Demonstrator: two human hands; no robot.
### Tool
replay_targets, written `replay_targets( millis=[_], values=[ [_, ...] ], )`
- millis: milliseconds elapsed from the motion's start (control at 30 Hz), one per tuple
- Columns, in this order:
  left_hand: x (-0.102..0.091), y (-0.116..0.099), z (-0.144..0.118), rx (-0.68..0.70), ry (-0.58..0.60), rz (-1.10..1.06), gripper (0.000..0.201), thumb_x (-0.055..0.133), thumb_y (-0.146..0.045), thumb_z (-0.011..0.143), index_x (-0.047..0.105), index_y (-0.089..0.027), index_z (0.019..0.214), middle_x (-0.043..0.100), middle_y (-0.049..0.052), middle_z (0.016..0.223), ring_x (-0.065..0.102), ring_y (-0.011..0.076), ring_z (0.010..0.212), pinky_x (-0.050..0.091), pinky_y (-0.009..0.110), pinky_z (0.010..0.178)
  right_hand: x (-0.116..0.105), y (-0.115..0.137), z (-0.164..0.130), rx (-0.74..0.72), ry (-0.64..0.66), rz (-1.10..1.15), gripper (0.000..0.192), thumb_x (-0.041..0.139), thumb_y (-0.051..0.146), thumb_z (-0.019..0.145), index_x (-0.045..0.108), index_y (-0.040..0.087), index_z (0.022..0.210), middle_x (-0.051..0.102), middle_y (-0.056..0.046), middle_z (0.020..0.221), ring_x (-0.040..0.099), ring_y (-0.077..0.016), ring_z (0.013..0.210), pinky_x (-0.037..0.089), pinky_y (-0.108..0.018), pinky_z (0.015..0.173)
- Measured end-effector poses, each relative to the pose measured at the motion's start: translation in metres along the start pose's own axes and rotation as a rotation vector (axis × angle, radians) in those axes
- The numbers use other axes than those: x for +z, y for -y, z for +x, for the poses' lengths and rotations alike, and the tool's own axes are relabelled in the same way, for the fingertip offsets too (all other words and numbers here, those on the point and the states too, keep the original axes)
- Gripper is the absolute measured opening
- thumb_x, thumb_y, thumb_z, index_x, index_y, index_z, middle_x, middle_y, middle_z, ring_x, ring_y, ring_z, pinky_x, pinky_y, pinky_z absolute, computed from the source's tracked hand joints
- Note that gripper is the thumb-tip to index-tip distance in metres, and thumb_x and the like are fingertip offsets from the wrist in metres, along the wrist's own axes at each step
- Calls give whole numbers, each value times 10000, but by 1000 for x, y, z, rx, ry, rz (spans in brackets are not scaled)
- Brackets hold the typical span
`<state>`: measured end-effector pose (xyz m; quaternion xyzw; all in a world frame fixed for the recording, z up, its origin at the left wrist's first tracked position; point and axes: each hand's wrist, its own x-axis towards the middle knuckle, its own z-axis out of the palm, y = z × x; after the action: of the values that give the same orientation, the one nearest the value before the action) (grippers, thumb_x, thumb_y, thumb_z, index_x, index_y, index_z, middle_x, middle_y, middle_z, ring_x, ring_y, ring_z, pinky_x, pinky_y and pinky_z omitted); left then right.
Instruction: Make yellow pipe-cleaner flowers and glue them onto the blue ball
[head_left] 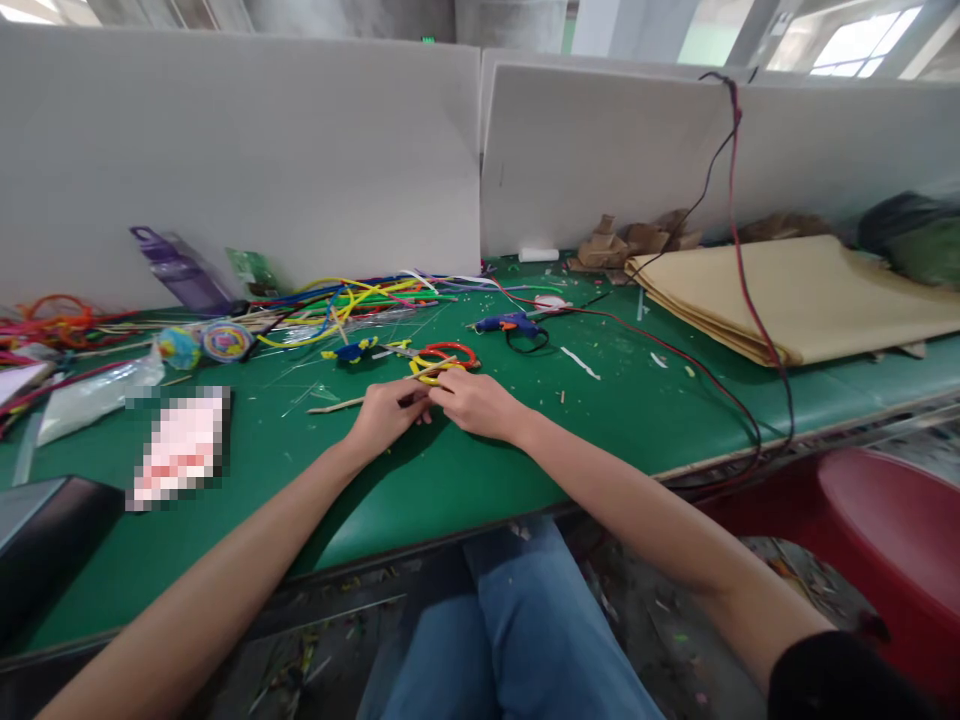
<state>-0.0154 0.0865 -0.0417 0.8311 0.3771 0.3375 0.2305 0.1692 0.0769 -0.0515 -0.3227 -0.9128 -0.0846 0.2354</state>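
My left hand (384, 418) is closed around a thin tan stick (335, 407), which sticks out to the left and slants up past my fingers. Fingertips of my right hand (478, 402) are pinched together right beside the left ones. What they grip is hidden. A yellow looped piece (424, 368) shows just above the fingers; whether a hand touches it, I cannot tell. Scissors with orange handles (469, 350) lie just beyond both hands. Left of their blades is a small blue and yellow fuzzy piece (351, 351).
A blue glue gun (510, 324) lies behind my right hand, its red cord trailing right. Colourful pipe cleaners (360, 298) are heaped at the back, near a purple bottle (182, 272). Folded tan paper (810, 300) is at right, a black box (56, 550) at left.
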Motion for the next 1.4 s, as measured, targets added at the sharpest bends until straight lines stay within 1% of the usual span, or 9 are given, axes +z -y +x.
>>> replay_targets(
  millis=[100,200,367,500,667,1067,1167,1300,1400],
  values=[
    [0,0,2,-62,-54,-86,178,585,-314,791,668,-159,821,644,-4,571,580,120,499,451,210,522,1,0,3,139,-107,193,133,410,133,875,539,158,897,578,-78,921,521,-176,874,407,-266,671],
    [1,-1,4,-158,-123,-277,205,626,-335,764,649,-148,843,645,5,577,594,138,516,471,231,526,1,0,7,281,-229,481,87,433,176,868,519,164,874,583,-30,840,530,-129,761,409,-245,685],
    [-1,-3,7,-260,-102,-518,184,653,-321,746,621,-142,772,630,6,546,577,132,495,470,236,508,1,3,11,329,-298,739,126,447,248,870,536,160,853,594,-17,825,541,-111,724,410,-225,677],
    [-2,-2,6,-251,-56,-541,196,648,-332,754,614,-140,757,635,12,577,578,125,513,469,235,523,1,5,11,367,-287,638,193,393,256,907,550,166,841,606,-25,831,545,-127,770,402,-237,712],
    [-1,-2,6,-231,-3,-474,225,633,-363,761,609,-140,756,639,17,580,588,133,514,479,245,532,-2,6,7,335,-209,403,204,363,178,920,567,181,908,623,-44,970,546,-138,858,383,-241,738],
    [-1,-4,5,-208,76,-463,247,658,-374,733,613,-131,740,646,22,588,628,153,538,510,263,553,-9,2,2,174,-99,243,174,401,101,877,556,159,824,616,-53,836,532,-150,810,375,-247,705],
    [-2,-5,6,-227,88,-497,245,658,-366,740,606,-128,741,639,20,582,617,145,531,499,253,545,-8,4,2,184,-119,264,175,395,102,878,551,161,825,617,-52,847,534,-147,809,374,-244,701],
    [-2,-4,7,-253,46,-583,237,650,-359,757,599,-129,727,632,18,620,600,123,541,481,234,543,-4,6,5,315,-220,405,160,378,164,897,535,167,870,615,-36,854,537,-124,726,384,-232,665],
    [-3,-3,7,-294,70,-659,235,657,-352,754,599,-128,711,621,15,637,589,108,538,467,219,529,-3,8,8,364,-279,527,123,410,193,875,529,165,882,615,-26,839,528,-107,664,393,-219,630]
  ],
)
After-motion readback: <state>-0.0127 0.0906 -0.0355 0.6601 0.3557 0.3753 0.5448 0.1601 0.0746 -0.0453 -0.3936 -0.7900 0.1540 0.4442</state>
